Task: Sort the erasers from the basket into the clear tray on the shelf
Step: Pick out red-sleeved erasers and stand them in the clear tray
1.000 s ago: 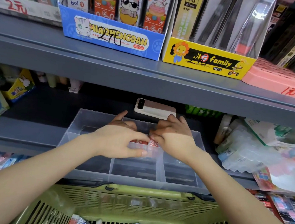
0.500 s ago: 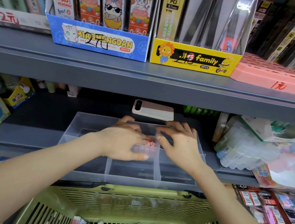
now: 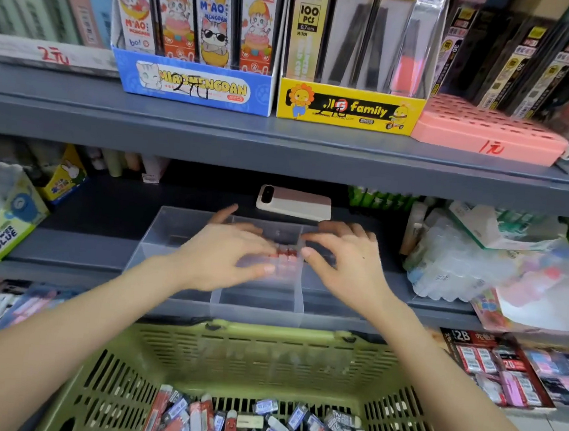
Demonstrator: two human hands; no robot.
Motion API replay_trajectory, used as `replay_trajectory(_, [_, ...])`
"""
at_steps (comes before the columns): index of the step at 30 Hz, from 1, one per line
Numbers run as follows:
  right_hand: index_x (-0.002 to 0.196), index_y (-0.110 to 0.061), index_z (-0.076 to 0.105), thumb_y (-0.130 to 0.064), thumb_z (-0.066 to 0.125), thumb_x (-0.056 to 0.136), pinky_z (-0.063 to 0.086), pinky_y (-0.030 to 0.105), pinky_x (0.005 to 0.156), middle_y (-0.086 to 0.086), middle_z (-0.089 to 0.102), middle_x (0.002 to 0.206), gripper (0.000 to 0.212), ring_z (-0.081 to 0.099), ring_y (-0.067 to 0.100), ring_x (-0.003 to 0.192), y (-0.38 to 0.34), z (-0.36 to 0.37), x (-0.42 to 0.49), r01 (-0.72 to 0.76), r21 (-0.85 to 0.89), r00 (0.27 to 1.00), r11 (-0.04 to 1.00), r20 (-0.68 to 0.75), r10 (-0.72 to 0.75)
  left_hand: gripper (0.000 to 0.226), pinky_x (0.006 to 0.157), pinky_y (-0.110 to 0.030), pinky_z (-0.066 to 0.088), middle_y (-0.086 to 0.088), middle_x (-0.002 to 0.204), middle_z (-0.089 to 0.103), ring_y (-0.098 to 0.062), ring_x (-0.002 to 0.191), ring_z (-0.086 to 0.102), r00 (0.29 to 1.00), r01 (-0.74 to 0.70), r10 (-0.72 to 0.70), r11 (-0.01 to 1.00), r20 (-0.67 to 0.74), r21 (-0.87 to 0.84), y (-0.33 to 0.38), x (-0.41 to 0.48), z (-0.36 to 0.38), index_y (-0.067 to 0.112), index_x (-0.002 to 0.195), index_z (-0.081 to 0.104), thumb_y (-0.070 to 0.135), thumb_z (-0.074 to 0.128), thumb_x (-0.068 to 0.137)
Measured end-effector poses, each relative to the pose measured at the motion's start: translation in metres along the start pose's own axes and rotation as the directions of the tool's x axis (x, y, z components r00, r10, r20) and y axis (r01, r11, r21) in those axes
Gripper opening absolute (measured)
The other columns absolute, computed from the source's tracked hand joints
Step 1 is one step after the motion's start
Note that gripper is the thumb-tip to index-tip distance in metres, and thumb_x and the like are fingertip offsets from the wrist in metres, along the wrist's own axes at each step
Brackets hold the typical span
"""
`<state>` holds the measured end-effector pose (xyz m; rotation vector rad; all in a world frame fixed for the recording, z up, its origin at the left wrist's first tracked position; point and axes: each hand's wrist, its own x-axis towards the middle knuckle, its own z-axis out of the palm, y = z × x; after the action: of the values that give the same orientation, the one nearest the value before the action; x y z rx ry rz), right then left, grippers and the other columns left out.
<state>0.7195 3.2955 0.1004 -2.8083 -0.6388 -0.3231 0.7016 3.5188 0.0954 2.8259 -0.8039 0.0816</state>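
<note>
Presently the red erasers point(image 3: 285, 254) lie between the hands, in the middle compartment of the clear tray point(image 3: 172, 226); right hand point(image 3: 350, 269) spread open; left hand point(image 3: 217, 257) touching them, grip unclear.

Both arms are stretched forward. The left hand point(image 3: 224, 256) and right hand point(image 3: 349, 265) are held close, palms down.

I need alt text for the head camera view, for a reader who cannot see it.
A person's left hand and right hand reach into a clear tray on a shop shelf, meeting at a few red-and-white erasers in its middle section. Below, a green basket holds many more erasers.
</note>
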Motion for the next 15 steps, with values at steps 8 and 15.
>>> replay_trajectory(8, [0.086, -0.01, 0.072, -0.028, 0.051, 0.091, 0.042, 0.026, 0.077, -0.002, 0.069, 0.084, 0.028, 0.058, 0.012, 0.082, -0.028, 0.001, -0.125, 0.254, 0.373, 0.959, 0.892, -0.216, -0.183, 0.032, 0.097, -0.043, 0.037, -0.004, 0.097, 0.072, -0.024, 0.096, 0.061, 0.856, 0.099, -0.109, 0.994, -0.505, -0.046, 0.028, -0.108, 0.0, 0.008, 0.093, 0.073, 0.027, 0.047, 0.092])
replay_trajectory(15, [0.08, -0.016, 0.065, -0.038, 0.056, 0.09, 0.053, 0.03, 0.066, 0.001, 0.067, 0.08, 0.025, 0.066, 0.02, 0.08, 0.019, 0.088, -0.197, -0.389, -0.053, 0.735, 0.92, 0.584, 0.345, 0.031, 0.081, -0.035, 0.045, 0.002, 0.091, 0.069, -0.017, 0.085, 0.061, 0.857, 0.23, -0.355, 0.912, -0.373, -0.341, 0.082, -0.166, 0.046, 0.008, 0.091, 0.073, 0.028, 0.05, 0.091])
